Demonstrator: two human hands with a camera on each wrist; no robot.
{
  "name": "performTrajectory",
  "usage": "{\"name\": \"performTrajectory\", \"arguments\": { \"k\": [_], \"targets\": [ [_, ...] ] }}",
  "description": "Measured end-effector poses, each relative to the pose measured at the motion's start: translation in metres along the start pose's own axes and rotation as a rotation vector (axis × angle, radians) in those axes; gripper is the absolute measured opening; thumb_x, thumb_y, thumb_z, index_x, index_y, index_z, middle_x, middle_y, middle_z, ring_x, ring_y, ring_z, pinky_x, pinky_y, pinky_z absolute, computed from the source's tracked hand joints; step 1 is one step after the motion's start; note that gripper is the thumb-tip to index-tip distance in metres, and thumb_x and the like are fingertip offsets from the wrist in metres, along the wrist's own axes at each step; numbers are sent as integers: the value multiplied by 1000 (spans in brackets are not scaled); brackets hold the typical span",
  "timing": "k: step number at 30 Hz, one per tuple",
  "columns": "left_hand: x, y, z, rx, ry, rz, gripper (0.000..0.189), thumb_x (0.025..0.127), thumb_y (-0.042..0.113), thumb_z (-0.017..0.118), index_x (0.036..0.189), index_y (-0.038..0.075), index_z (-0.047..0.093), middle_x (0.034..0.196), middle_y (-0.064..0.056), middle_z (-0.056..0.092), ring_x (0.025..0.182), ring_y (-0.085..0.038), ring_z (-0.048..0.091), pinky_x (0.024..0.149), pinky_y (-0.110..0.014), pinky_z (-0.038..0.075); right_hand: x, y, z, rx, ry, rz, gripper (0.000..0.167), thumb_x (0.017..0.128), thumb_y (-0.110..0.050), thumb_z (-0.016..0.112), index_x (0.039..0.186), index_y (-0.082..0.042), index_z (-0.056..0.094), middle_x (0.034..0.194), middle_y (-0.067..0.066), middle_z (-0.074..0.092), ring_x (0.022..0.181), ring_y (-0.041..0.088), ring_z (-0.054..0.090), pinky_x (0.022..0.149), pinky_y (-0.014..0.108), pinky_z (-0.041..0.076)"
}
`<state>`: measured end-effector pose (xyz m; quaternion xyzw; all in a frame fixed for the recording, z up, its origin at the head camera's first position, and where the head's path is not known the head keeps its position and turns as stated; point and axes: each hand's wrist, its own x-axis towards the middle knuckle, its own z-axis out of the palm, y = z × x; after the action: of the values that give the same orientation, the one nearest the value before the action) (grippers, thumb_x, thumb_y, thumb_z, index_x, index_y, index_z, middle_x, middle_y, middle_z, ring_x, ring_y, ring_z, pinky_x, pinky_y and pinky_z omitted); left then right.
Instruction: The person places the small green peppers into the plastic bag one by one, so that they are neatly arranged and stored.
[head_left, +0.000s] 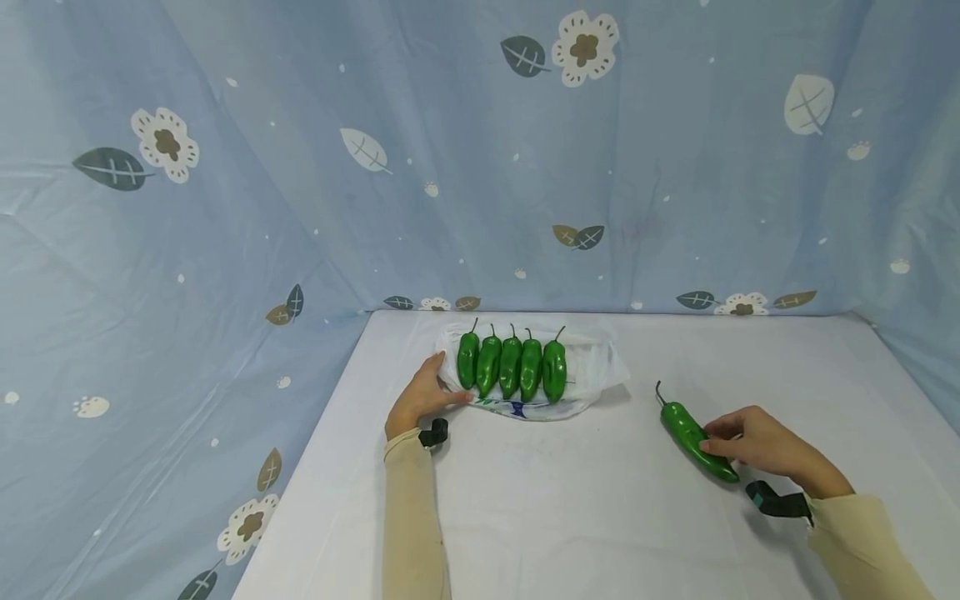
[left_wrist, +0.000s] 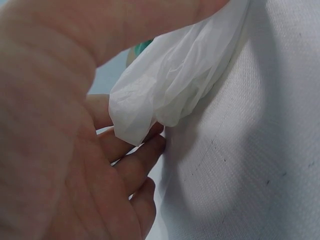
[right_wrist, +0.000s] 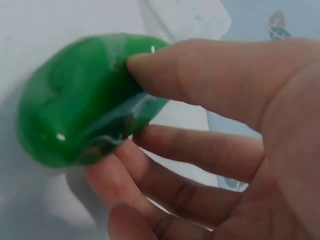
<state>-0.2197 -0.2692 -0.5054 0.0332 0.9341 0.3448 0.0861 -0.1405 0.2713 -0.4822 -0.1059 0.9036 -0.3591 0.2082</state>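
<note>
Several green chili peppers point(head_left: 510, 367) lie side by side in a row on a white plastic bag point(head_left: 592, 363), stems pointing to the back. At the bag's left end is my left hand point(head_left: 423, 394), with its thumb along the front edge and its fingers at the side. The left wrist view shows the crumpled bag edge point(left_wrist: 145, 95) between thumb and fingers of that hand. To the right, my right hand point(head_left: 765, 446) pinches a single green chili pepper point(head_left: 686, 433) between thumb and fingers. In the right wrist view this pepper point(right_wrist: 75, 95) looks glossy, its blunt end towards the camera.
A white cloth point(head_left: 570, 517) covers the table. Behind it and along the left hangs a blue curtain point(head_left: 480, 167) with flowers and leaves. Each wrist carries a small black camera, such as the right one point(head_left: 780, 502).
</note>
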Motion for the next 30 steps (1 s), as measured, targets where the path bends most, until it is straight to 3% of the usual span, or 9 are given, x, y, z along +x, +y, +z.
{"name": "performTrajectory", "arguments": {
  "k": [8,21,30],
  "targets": [
    [-1,1,0,5,1,1,116,81,44,87,164,-1,19,171,-22,22,160,-41,19,132,-53,21,-1,1,1,33,36,70,57,99,-32,69,130,15,63,121,27,72,93,19,69,70,30,59],
    [0,0,0,5,3,-8,115,81,43,87,164,0,20,171,-22,23,160,-41,21,131,-53,22,-2,-12,-1,88,73,66,62,101,-37,66,136,14,59,131,32,66,96,17,69,73,30,61],
    [0,1,0,5,1,-11,116,81,44,87,164,0,20,171,-22,22,159,-42,21,131,-54,22,3,-23,-4,149,75,76,65,103,-40,62,141,13,55,126,22,72,100,16,71,77,33,60]
  ]
}}
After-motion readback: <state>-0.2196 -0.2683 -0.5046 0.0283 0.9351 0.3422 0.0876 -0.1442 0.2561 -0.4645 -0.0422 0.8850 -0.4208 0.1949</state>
